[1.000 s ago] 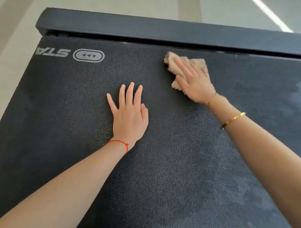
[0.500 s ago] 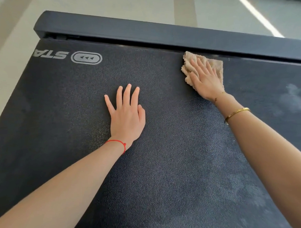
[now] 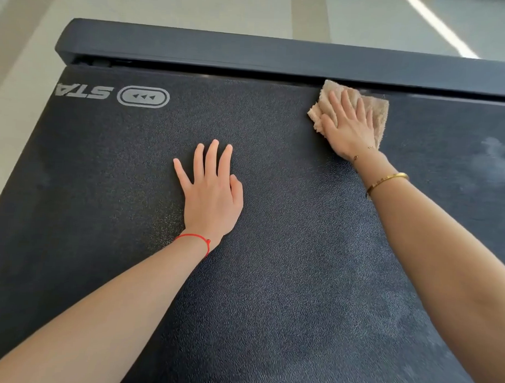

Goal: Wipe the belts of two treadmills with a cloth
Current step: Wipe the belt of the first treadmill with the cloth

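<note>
The right hand (image 3: 349, 127) is pressing flat fingers on the cloth (image 3: 376, 109) by the belt's (image 3: 271, 278) top edge, the left hand (image 3: 212, 190) bracing open; firm overlapping strokes would suit the dusty patch (image 3: 492, 165).

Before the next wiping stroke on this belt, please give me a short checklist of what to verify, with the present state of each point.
1. Cloth lies flat under the right hand: ok.
2. Left hand rests flat on the belt, apart from the cloth: ok.
3. Cloth stays clear of the gap under the end cover: cannot tell, its far edge reaches that gap.
4. Belt fully clean: not ok, pale smudge remains at right.
5. Belt stopped: cannot tell.
</note>
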`<state>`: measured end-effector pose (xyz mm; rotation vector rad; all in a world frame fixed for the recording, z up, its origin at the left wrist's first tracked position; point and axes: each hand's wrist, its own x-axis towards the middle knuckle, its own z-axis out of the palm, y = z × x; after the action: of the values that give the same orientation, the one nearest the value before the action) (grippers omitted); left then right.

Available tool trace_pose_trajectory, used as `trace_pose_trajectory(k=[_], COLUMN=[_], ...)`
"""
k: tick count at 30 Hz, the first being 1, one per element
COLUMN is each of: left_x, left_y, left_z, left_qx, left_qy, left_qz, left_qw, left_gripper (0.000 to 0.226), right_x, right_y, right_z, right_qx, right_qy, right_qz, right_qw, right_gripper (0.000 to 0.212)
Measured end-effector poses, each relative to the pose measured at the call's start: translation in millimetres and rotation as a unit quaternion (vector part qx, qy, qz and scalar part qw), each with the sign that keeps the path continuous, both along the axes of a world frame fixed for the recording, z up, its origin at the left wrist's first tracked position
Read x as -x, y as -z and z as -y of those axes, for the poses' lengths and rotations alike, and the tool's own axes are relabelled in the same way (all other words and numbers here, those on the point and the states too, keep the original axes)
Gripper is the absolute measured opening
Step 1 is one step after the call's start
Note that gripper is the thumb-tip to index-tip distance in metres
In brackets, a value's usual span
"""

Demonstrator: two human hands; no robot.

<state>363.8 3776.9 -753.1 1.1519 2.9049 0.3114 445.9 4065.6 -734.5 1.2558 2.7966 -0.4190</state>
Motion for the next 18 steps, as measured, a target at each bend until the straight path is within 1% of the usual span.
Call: trace_pose_trajectory(k=[5,8,12,15,17,18], left_x=[1.1,0.7,-0.5,-0.7,-0.4,0.1], left_y=[0.6,1.3,1.4,0.7,0.0,-0.5], left_z=[1.4,1.4,0.6,0.8,1.1,1.1], left_qx=[-0.005,-0.008,-0.008,-0.007,-0.01,-0.012], left_qy=[0.004,0.004,0.003,0.002,0.003,0.002], left_qz=[-0.002,-0.006,-0.005,-0.002,-0.003,-0.001], left_qw=[1.0,1.0,1.0,1.0,1.0,1.0], left_gripper=[0.059,0.058,0.057,0.057,0.056,0.056], right_x=[-32.4,-58.9,-95.4,-125.5,-134.7,-132.2], right_y=[-1.8,-3.1,-6.6,-5.1,-4.2,-3.9], right_z=[30.6,54.8,104.1,145.7,143.0,132.7], right_qx=[-0.002,0.003,0.019,0.015,-0.001,-0.011], right_qy=[-0.011,-0.035,-0.096,-0.181,-0.211,-0.198], right_qz=[-0.007,-0.017,-0.033,-0.039,-0.021,-0.017], right_qw=[1.0,0.999,0.995,0.983,0.977,0.98], right_gripper=[0.059,0.059,0.057,0.057,0.058,0.059])
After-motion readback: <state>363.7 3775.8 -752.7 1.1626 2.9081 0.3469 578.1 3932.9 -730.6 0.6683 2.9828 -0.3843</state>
